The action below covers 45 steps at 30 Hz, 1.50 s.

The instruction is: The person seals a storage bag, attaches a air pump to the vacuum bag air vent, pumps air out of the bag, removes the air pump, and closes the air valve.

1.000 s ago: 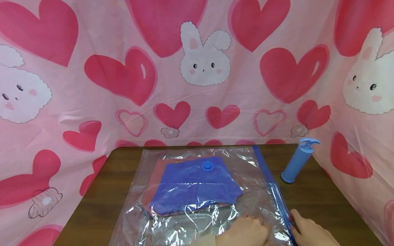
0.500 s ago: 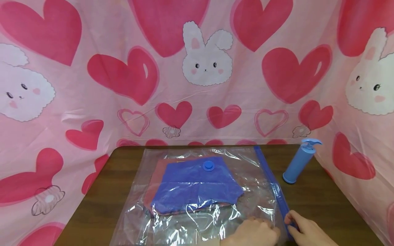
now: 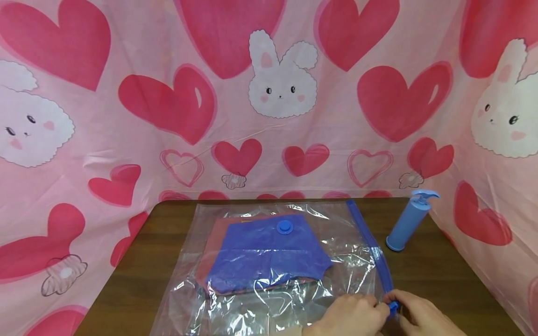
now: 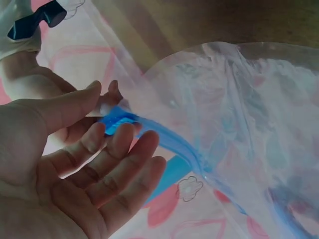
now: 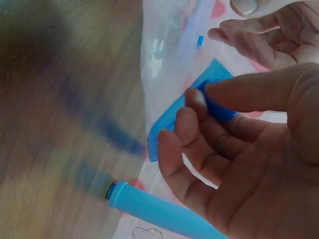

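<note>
A clear vacuum storage bag [image 3: 180, 280] lies on the table with folded blue cloth [image 3: 260, 256] and reddish cloth [image 3: 210, 252] inside. The bag's blue round valve [image 3: 285, 227] sits over the cloth. Along its right side runs a blue zip strip [image 3: 370, 238]. My right hand [image 3: 420, 315] pinches the blue zip slider [image 5: 219, 104] at the strip's near end, between thumb and fingers. Close beside it is my left hand [image 3: 353, 315], its fingers loosely bent and the thumb apart in the left wrist view [image 4: 94, 164]; whether its fingertips touch the slider, I cannot tell.
A blue hand pump [image 3: 407, 221] stands upright on the brown wooden table [image 3: 445, 280], right of the bag. Pink heart-and-rabbit cloth [image 3: 277, 130] hangs around the back and sides of the table.
My left hand has moved right, up to my right hand. The near end of the zip strip has bent slightly, and the blue slider now shows between the hands.
</note>
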Available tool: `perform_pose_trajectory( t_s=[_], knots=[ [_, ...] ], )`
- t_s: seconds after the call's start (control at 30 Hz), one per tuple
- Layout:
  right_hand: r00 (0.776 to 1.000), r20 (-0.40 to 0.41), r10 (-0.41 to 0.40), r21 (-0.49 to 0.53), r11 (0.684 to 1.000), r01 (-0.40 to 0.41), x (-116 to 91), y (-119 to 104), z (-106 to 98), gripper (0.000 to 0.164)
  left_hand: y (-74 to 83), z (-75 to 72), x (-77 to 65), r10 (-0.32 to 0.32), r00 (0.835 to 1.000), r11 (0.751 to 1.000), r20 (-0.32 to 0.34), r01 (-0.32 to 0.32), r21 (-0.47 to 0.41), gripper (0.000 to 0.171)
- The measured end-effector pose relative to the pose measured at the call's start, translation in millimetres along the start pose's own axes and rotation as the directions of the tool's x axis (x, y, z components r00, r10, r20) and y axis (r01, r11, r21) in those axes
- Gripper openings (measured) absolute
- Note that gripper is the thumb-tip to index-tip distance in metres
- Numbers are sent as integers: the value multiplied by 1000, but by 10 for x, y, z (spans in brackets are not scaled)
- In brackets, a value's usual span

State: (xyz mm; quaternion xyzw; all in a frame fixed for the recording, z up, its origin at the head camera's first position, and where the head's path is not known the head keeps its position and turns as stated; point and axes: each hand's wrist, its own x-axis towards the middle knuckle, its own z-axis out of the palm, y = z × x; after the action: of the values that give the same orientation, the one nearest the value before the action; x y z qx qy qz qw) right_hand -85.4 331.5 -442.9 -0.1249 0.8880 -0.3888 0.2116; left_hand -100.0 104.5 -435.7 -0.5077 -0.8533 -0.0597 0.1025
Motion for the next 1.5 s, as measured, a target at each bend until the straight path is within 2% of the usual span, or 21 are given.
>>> perform_pose_trajectory(
  t_s=[0.13,0.2,0.3,0.43,0.63,0.77,0.83,0.9,1.03,1.17,1.27,1.37,1.43,1.5],
  knots=[
    [989,-73,-125,-120,986,116,-42,5,-23,19,-17,-22,4,-14,1000,1000,-14,14,-3,26],
    [970,-120,-211,-183,965,187,-63,18,-28,18,-17,-32,5,-25,999,1000,-30,26,17,32],
    [957,-158,-244,-215,954,208,-73,2,-37,20,-5,-35,5,-47,996,997,-69,51,51,37],
    [943,-212,-258,-254,946,202,-76,-37,-23,22,8,-45,5,-86,992,995,-94,91,47,39],
    [882,-316,-350,-332,911,243,-95,-38,30,25,12,-57,0,-114,986,993,-126,117,22,40],
    [823,-376,-426,-365,884,291,-94,-26,62,33,-2,-55,-18,-123,969,991,-213,130,17,36],
    [800,-403,-446,-387,874,293,-95,-23,78,36,-15,-47,-25,-126,958,991,-256,133,12,33],
    [786,-415,-458,-401,868,294,-99,-14,90,38,-24,-34,-33,-126,950,991,-285,134,11,30],
    [781,-427,-456,-399,870,290,-115,-8,112,39,-31,-22,-42,-114,949,991,-295,131,39,26],
    [802,-408,-436,-366,883,294,-139,-8,115,36,-35,-31,-71,-95,949,990,-301,122,70,26],
    [811,-380,-445,-380,874,302,-149,-13,103,36,-37,-37,-100,-84,943,988,-323,120,93,26],
    [802,-355,-481,-414,850,327,-153,-28,90,37,-34,-49,-128,-70,939,987,-338,114,112,25],
    [784,-342,-518,-439,826,354,-154,-35,93,40,-32,-61,-149,-61,939,987,-338,108,120,26],
    [777,-335,-533,-436,819,374,-162,-47,107,42,-29,-75,-171,-54,940,987,-336,101,124,26]
  ],
)
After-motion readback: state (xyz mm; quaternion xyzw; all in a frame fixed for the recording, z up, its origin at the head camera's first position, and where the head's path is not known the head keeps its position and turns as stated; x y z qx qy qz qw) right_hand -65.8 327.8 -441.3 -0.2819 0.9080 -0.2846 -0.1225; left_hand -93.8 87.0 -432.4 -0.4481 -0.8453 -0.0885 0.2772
